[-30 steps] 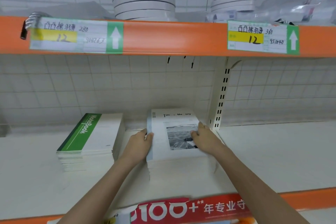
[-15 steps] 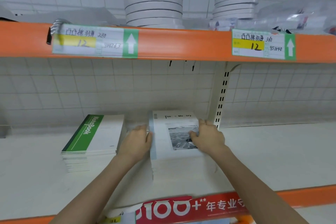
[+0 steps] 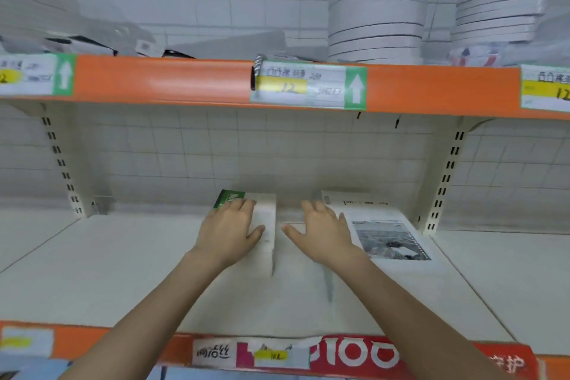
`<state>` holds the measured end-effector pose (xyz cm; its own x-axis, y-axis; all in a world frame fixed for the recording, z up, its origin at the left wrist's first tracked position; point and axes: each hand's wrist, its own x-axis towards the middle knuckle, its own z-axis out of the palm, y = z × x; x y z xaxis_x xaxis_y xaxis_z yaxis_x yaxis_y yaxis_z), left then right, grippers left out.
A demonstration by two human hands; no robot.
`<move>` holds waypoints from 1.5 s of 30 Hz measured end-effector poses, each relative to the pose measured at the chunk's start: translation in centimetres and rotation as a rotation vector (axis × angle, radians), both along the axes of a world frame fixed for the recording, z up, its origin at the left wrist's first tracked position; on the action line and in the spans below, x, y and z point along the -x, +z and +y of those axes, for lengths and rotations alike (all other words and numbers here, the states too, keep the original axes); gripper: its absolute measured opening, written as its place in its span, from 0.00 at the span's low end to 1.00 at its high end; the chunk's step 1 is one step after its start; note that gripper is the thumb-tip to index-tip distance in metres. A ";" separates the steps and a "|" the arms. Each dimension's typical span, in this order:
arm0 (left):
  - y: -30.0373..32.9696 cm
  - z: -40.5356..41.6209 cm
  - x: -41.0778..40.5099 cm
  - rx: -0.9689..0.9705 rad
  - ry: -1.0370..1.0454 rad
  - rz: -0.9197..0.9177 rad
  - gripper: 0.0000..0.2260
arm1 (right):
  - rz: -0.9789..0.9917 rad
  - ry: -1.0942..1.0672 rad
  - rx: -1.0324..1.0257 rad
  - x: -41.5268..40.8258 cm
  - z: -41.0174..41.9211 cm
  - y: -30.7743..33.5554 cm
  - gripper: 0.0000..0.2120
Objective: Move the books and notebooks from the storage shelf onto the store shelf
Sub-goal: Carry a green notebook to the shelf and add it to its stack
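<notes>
Both hands had left the pile they were squaring up a moment before. Then they pressed on the two sides of the stack of books with the photo cover [image 3: 382,234]. Now the left hand [image 3: 229,233] had slid over to the stack of green notebooks [image 3: 246,219], left of the middle of the frame. It lay flat on top, fingers straight, thumb out to the side. It gripped nothing.

The right hand [image 3: 322,231] was spread open too. It rested at the left edge of the book stack, or in the gap between the two piles. The blur made it hard to tell which. It held nothing either.

The view had also swung to the left. So the books now sat right of the middle, just beside the slotted upright post [image 3: 444,182].

Both piles lay on the white shelf [image 3: 123,271], near its back wall. This looked like tidying. The books seemed set down, and the notebooks were likely getting pushed straight next.
</notes>
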<state>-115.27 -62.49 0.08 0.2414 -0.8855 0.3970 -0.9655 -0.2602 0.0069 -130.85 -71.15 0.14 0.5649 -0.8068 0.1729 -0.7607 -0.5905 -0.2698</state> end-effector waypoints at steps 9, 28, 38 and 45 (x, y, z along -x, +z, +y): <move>0.2 8.9 -8.7 0.008 0.169 0.064 0.27 | 0.000 0.267 0.048 -11.4 6.9 0.9 0.31; -3.4 25.4 -26.6 -0.144 0.497 0.166 0.28 | 0.104 0.564 -0.006 -31.0 19.6 -1.8 0.33; -3.6 35.8 -34.9 -0.115 0.622 0.194 0.28 | 0.097 0.731 -0.031 -42.1 28.6 -2.7 0.32; -4.3 44.6 -37.7 -0.076 0.803 0.201 0.28 | 0.116 0.941 -0.018 -47.9 36.5 -3.4 0.31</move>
